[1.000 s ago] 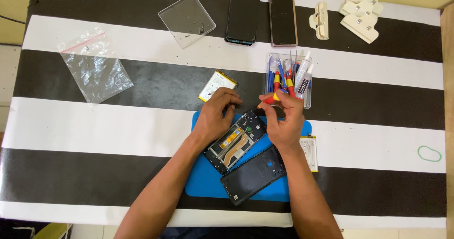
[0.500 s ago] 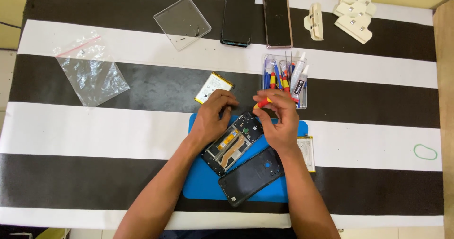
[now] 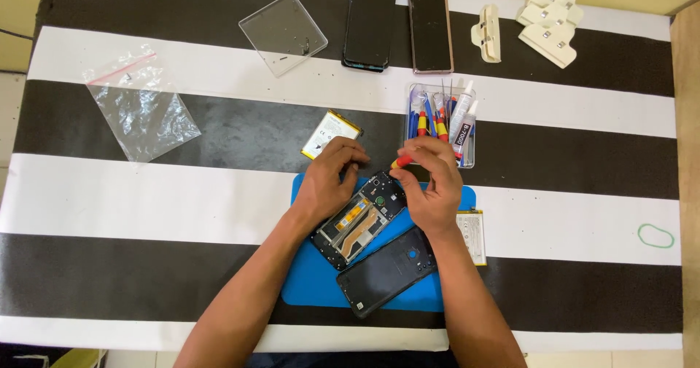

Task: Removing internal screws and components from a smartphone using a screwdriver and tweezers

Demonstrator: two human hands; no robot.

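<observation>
An opened phone frame (image 3: 359, 218) with its circuit parts showing lies tilted on a blue mat (image 3: 313, 280). My left hand (image 3: 329, 178) rests on the frame's upper left edge and steadies it. My right hand (image 3: 430, 186) grips a small screwdriver (image 3: 402, 161) with a red and yellow handle, held over the frame's top end. The phone's dark back cover (image 3: 386, 269) lies beside the frame on the mat, under my right wrist.
A clear tray (image 3: 440, 124) of screwdrivers and glue tubes stands just beyond my right hand. Two batteries (image 3: 329, 133) (image 3: 472, 235), two phones (image 3: 370, 20), a clear square lid (image 3: 283, 33), a plastic bag (image 3: 142, 113), white clips (image 3: 548, 24) and a green rubber band (image 3: 655, 235) lie on the striped table.
My right hand has lifted slightly and turned the screwdriver so that its handle points left over the frame. The left hand has stayed on the frame.
</observation>
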